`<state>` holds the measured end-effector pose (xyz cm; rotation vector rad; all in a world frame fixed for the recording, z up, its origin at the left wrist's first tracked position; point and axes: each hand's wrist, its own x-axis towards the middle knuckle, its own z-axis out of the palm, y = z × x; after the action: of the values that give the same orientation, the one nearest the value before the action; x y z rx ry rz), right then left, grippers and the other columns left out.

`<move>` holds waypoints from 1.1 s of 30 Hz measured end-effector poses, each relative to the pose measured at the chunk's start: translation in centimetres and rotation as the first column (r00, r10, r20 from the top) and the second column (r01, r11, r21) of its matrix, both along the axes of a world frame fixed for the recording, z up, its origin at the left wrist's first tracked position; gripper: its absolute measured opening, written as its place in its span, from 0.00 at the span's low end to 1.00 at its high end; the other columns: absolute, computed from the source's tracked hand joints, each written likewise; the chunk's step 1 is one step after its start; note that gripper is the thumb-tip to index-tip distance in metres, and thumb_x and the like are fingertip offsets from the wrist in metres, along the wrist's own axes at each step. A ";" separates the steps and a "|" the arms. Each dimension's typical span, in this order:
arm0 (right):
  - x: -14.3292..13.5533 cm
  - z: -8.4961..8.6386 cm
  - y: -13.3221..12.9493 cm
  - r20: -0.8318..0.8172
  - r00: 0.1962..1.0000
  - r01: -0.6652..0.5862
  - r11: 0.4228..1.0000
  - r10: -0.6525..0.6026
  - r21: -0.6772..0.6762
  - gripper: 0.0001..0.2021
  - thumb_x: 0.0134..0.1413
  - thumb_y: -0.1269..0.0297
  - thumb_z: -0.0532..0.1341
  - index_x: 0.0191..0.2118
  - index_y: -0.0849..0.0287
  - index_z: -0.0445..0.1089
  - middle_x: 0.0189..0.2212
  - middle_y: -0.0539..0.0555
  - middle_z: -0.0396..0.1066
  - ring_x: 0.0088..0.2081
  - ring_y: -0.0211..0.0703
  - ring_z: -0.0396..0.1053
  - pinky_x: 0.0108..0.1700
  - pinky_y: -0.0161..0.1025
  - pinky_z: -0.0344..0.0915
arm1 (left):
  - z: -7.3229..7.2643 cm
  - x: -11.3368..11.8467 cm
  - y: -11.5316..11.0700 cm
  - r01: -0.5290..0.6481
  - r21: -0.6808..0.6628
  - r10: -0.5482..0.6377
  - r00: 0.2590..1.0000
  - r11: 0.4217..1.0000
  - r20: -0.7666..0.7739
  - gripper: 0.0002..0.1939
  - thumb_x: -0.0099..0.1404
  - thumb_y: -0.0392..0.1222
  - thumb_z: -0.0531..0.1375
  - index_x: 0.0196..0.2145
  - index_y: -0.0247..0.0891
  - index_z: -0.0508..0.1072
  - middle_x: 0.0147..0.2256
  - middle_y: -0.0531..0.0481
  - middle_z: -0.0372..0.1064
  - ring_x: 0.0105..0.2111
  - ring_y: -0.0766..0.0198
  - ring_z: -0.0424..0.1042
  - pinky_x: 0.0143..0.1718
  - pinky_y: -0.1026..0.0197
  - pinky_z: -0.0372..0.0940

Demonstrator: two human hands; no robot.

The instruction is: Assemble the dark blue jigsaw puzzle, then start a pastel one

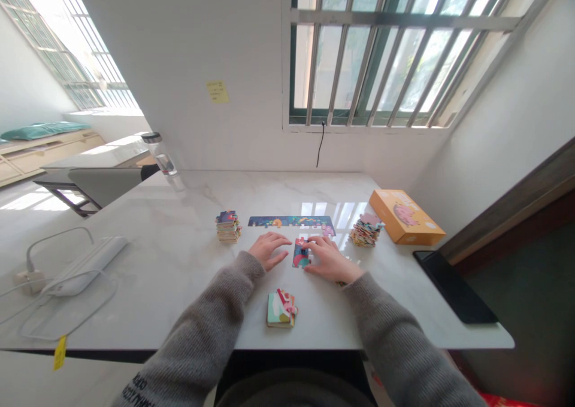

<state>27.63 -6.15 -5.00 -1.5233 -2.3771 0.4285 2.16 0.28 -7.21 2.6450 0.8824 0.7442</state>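
- Nearside of the puzzle strip [291, 221], pieces [299, 260] are touched by the right hand [330, 259]; pinching cannot be told.
- Nearside of its left half, the left hand [268, 250] is held, thumb spread.

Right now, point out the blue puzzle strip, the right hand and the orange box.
Blue puzzle strip [291, 221]: head view, middle of its printed face.
Right hand [331, 260]: head view, back of the hand.
Orange box [404, 215]: head view, printed top.

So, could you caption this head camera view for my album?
Right hand touching puzzle pieces, left hand beside them, a longer puzzle strip lying just beyond.
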 end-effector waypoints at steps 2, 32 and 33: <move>0.0 -0.1 0.1 -0.010 1.000 0.000 1.000 0.000 -0.001 0.28 0.52 0.59 0.69 0.59 0.54 0.67 0.61 0.61 0.60 0.61 0.58 0.56 0.63 0.56 0.54 | 0.8 -0.9 -0.4 -0.006 -0.009 0.007 0.997 1.000 0.076 0.15 0.70 0.45 0.56 0.50 0.40 0.75 0.48 0.43 0.75 0.51 0.53 0.70 0.56 0.47 0.64; -1.3 -0.4 0.0 0.052 0.999 0.007 0.997 -0.011 0.075 0.26 0.58 0.54 0.65 0.60 0.54 0.66 0.60 0.61 0.62 0.60 0.58 0.58 0.60 0.55 0.56 | -0.2 -4.9 -3.9 -0.011 -0.041 0.010 1.000 0.999 -0.022 0.13 0.57 0.40 0.66 0.41 0.41 0.76 0.44 0.45 0.71 0.45 0.56 0.71 0.50 0.53 0.65; -1.3 -0.5 0.0 0.054 0.999 0.003 0.997 -0.007 0.081 0.26 0.58 0.54 0.65 0.61 0.54 0.66 0.61 0.61 0.62 0.60 0.58 0.58 0.61 0.55 0.55 | 0.1 -4.2 -3.7 0.022 -0.046 -0.023 1.000 0.999 -0.014 0.13 0.57 0.40 0.66 0.42 0.41 0.76 0.45 0.45 0.71 0.45 0.56 0.71 0.51 0.53 0.65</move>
<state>26.35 -6.17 -5.45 -1.5237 -2.3999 0.2899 -2.04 -3.42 -7.09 2.6190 0.8613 0.6918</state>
